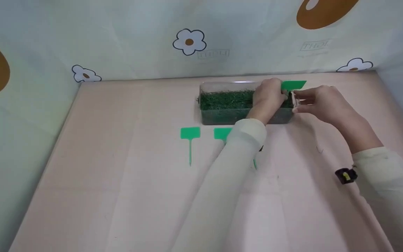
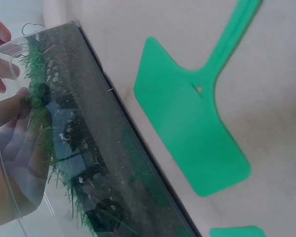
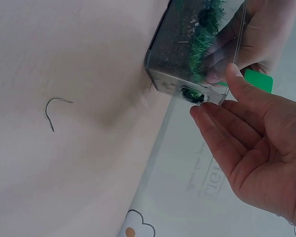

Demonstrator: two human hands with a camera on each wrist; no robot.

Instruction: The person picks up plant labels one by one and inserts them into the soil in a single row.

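Observation:
A clear plastic box (image 1: 219, 118) of green grass turf (image 1: 226, 99) stands near the table's back edge. My left hand (image 1: 267, 93) reaches over the front wall into its right end. Its fingers curl at the stem of an upright green plant label (image 1: 293, 85); the grass and the hands hide most of that grip. At the right end wall, my right hand (image 3: 266, 133) grips the box, thumb on the rim and fingers outside beside a small opening. Through the wall, dark soil-like filling (image 2: 89, 123) shows under the turf.
Two green plant labels, one on the left (image 1: 190, 133) and one partly covered (image 1: 221, 133), lie before the box. Another stem (image 1: 255, 164) shows beside my left sleeve. A thin dark curved strand (image 3: 50, 111) lies to the right. Patterned walls (image 1: 135, 45) border the table.

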